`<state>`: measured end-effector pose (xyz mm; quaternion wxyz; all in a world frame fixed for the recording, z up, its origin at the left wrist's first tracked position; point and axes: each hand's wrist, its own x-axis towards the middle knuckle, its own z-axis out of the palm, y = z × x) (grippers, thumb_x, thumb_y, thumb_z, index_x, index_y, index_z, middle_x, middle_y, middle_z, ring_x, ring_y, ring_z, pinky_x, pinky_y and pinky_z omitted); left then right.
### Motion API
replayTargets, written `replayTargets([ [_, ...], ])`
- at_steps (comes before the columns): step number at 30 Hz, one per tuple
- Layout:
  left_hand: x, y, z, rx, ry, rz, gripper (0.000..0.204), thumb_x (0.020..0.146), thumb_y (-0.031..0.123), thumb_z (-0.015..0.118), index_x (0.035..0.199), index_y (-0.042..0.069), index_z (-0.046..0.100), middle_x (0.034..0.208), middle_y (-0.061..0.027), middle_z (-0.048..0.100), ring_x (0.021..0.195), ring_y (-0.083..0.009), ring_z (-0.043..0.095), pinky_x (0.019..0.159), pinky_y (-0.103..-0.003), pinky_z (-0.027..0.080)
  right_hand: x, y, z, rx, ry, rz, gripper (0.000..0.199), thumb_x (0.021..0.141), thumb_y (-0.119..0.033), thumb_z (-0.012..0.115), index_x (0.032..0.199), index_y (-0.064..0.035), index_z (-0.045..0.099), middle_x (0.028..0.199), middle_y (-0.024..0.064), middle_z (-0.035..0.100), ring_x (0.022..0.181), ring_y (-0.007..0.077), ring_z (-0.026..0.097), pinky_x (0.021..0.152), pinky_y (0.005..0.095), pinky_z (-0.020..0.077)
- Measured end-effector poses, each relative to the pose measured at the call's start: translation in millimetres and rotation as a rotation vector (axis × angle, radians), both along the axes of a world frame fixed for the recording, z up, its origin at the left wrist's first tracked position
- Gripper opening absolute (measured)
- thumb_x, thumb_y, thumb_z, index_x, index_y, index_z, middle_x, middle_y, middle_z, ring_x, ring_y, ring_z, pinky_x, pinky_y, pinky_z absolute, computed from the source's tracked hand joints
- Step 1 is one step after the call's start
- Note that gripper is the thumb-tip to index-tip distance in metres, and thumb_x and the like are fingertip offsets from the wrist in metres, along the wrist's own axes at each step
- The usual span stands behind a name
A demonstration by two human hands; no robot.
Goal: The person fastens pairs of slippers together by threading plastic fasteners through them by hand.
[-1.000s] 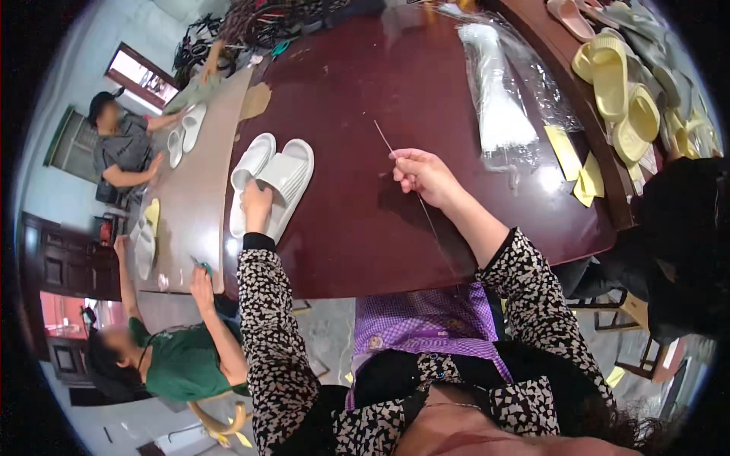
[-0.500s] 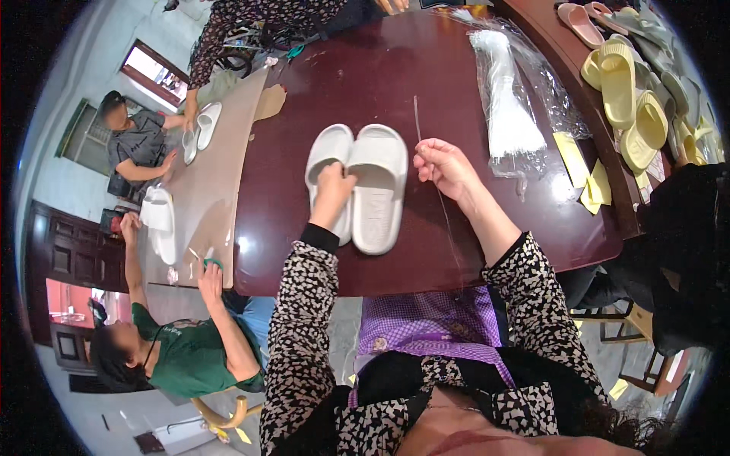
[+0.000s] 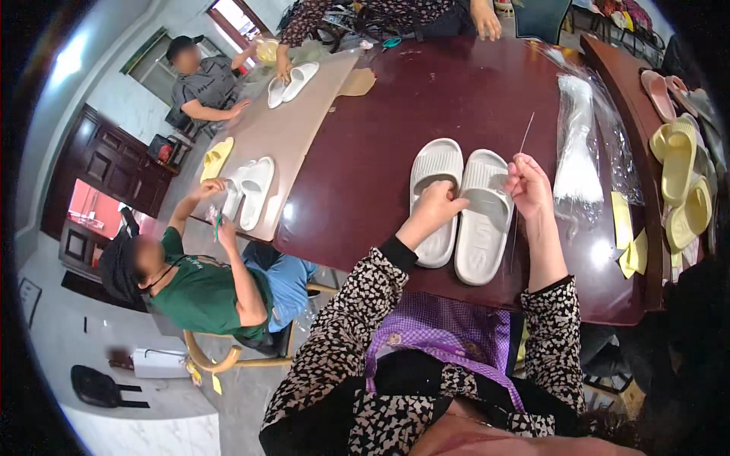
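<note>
A pair of light grey slide slippers lies side by side in front of me, heels toward me: the left slipper [image 3: 436, 204] and the right slipper [image 3: 485, 220]. My left hand [image 3: 435, 211] is at the left slipper's strap opening, with fingertips hidden under the strap and the thumb pointing at the right slipper. Just right of the pair, my right hand [image 3: 528, 184] pinches a thin, clear plastic tie [image 3: 526, 133]. Its upper end sticks up past my fingers, and its lower part hangs beside the right slipper.
A bundle of thin white ties [image 3: 576, 148] in clear plastic lies to the right, with yellow paper slips [image 3: 625, 235] nearby. Yellow slippers [image 3: 679, 163] fill the raised ledge. On the left, a person in green [image 3: 201, 285] holds scissors beside white slippers [image 3: 257, 190]. Two other people work farther back.
The view has swung left, so the table sits farther right. My left thumb now stretches toward the right slipper. My right hand still pinches the tie. A yellow slipper shows at the left.
</note>
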<state>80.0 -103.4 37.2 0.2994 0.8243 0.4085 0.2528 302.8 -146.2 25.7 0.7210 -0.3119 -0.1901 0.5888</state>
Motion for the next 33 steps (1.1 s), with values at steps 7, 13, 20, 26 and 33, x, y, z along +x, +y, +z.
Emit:
replayTargets([
  [7, 22, -54, 14, -0.373, -0.514, -0.002, 0.024, 0.086, 0.014, 0.059, 0.099, -0.006, 0.057, 0.083, -0.0091, 0.064, 0.060, -0.0107, 0.054, 0.057, -0.025, 0.046, -8, -17, 31, 0.167, 0.064, -0.015, 0.011, 0.088, -0.011, 0.057, 0.098, -0.0056, 0.059, 0.078, 0.0058, 0.062, 0.064, 0.0135, 0.056, 0.059, 0.0239, 0.0471],
  [13, 48, -74, 30, -1.292, -0.866, -0.240, 0.023, 0.092, 0.012, 0.052, 0.110, -0.002, 0.053, 0.082, -0.0107, 0.065, 0.057, -0.0110, 0.054, 0.054, -0.024, 0.045, -27, -21, 47, 0.257, -0.053, 0.100, 0.009, 0.089, -0.010, 0.056, 0.097, -0.0056, 0.058, 0.078, 0.0068, 0.063, 0.069, 0.0154, 0.059, 0.063, 0.0266, 0.0493],
  [20, 21, -72, 15, -1.307, -0.896, -0.240, 0.021, 0.090, 0.012, 0.055, 0.105, -0.003, 0.056, 0.078, -0.0098, 0.063, 0.059, -0.0111, 0.054, 0.054, -0.022, 0.043, -4, -28, 33, 0.322, -0.076, 0.054, 0.007, 0.089, -0.011, 0.056, 0.094, -0.0065, 0.058, 0.079, 0.0073, 0.064, 0.067, 0.0150, 0.060, 0.062, 0.0259, 0.0493],
  [26, -4, -79, 11, -0.828, -0.588, -0.204, 0.015, 0.087, 0.010, 0.058, 0.097, -0.001, 0.061, 0.077, -0.0072, 0.062, 0.062, -0.0123, 0.056, 0.058, -0.026, 0.046, -12, -28, 34, 0.299, -0.160, 0.026, 0.007, 0.088, -0.011, 0.057, 0.093, -0.0066, 0.059, 0.078, 0.0067, 0.064, 0.067, 0.0140, 0.060, 0.062, 0.0249, 0.0487],
  [33, -15, -82, 51, 0.304, -0.078, -0.258, 0.010, 0.081, 0.003, 0.058, 0.088, -0.002, 0.062, 0.078, -0.0130, 0.062, 0.073, -0.0275, 0.061, 0.070, -0.033, 0.049, -10, -40, 48, 0.270, -0.359, -0.014, 0.006, 0.088, -0.010, 0.057, 0.093, -0.0058, 0.059, 0.076, 0.0066, 0.063, 0.064, 0.0126, 0.057, 0.058, 0.0230, 0.0448],
])
